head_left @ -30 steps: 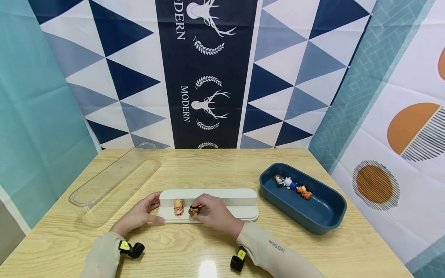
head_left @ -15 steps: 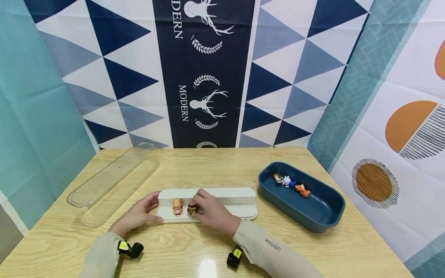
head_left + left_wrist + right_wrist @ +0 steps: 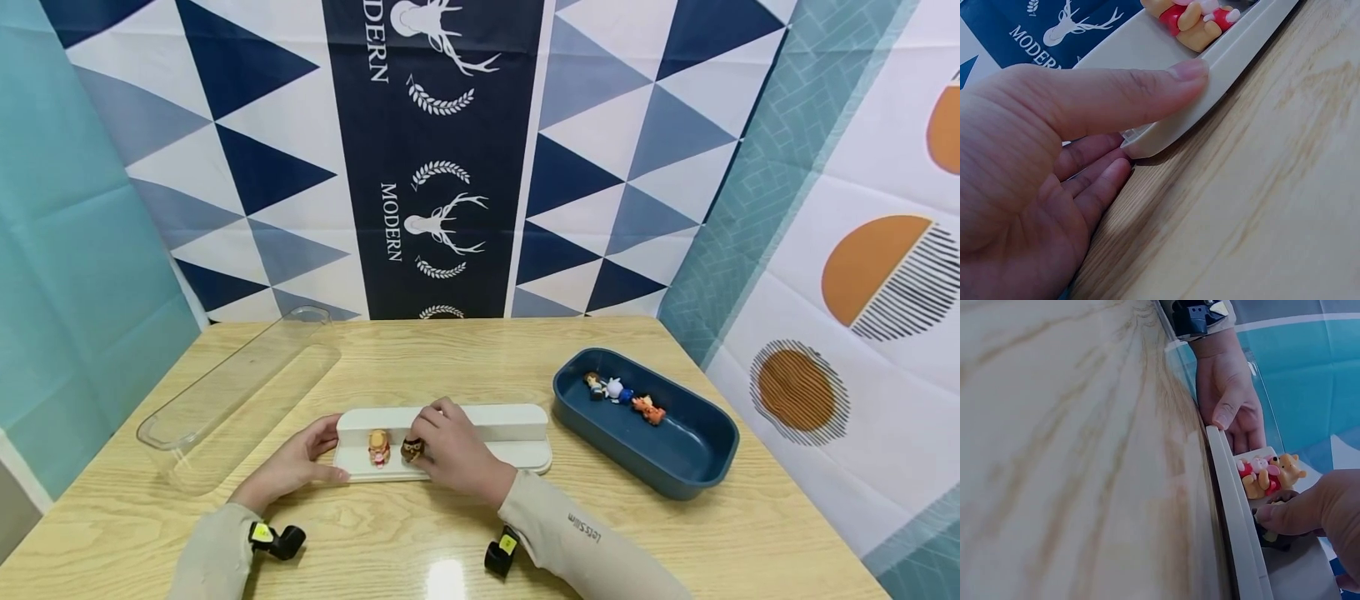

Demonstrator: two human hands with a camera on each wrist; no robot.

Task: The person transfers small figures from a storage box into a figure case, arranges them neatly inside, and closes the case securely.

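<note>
A white stepped display stand [image 3: 517, 454] lies across the middle of the table. My left hand [image 3: 288, 468] holds its left end, the thumb [image 3: 1141, 94] over the front edge and the other fingers against the end, in the left wrist view. On the lower step sits a yellow bear figurine [image 3: 378, 447] in red, with a small pink figure at its front. Just right of it, my right hand [image 3: 459, 454] pinches a brown owl figurine [image 3: 412, 449] between thumb and fingers. The owl is low over or on the step; its base is partly hidden by the thumb in the right wrist view.
A dark blue tray [image 3: 637, 454] stands at the right with several small figurines [image 3: 618, 392] lying inside. At the left is a long clear plastic cover or box [image 3: 240, 379]. A patterned cloth hangs behind the table.
The right hand and owl have shifted slightly, with the hand's knuckles a little higher. The left hand keeps its hold on the stand. The whole head view has drifted slightly.
</note>
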